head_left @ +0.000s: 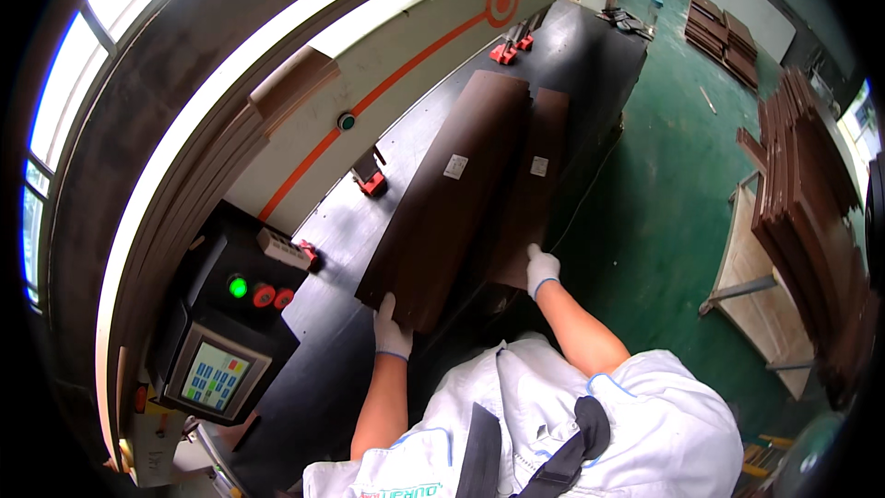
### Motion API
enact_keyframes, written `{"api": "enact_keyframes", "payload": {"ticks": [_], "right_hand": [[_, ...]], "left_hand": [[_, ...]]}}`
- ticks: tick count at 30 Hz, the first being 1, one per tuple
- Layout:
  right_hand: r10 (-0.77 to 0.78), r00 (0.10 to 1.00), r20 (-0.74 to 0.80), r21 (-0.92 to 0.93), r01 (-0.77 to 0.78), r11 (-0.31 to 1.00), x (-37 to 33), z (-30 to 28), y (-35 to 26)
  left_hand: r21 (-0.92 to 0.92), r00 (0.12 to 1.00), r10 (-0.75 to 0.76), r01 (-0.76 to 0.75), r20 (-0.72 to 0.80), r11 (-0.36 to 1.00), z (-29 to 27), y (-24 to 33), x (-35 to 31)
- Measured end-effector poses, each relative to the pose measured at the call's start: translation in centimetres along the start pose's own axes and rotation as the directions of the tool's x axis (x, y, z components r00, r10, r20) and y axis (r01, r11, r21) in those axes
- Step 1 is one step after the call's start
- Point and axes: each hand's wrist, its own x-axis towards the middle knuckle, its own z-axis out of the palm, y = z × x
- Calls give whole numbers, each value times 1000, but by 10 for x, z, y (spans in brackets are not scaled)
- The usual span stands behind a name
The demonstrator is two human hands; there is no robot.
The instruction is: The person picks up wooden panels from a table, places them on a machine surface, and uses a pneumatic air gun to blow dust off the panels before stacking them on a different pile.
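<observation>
The long, dark, smooth-topped table (597, 44) carries a wide, flat dark-brown panel (452, 198) lengthwise and, beside it toward the right edge, a narrow dark-brown panel (532, 198). Small dark items (624, 22), indistinct, lie at the far right corner.

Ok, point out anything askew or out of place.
The stack on the cart has staggered edges, one board jutting left. A thin stick lies loose on the floor. The wide board and narrow board show no clear damage.

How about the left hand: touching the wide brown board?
Touching. In the head view, the left hand has a gloved digit over the near edge of the wide brown board.
</observation>
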Motion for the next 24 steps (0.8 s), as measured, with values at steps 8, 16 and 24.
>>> {"api": "enact_keyframes", "payload": {"ticks": [8,16,24], "right_hand": [[-140,983,121,-234,165,958,193,-60,-83],[-625,649,433,-447,757,477,269,74,-332],[95,568,817,-388,422,820,347,125,-365]], "left_hand": [[-130,986,-85,66,-143,989,18,-8,3],[-164,952,-92,45,-294,985,39,13,-13],[-169,883,-83,4,-461,986,50,23,-17]]}}
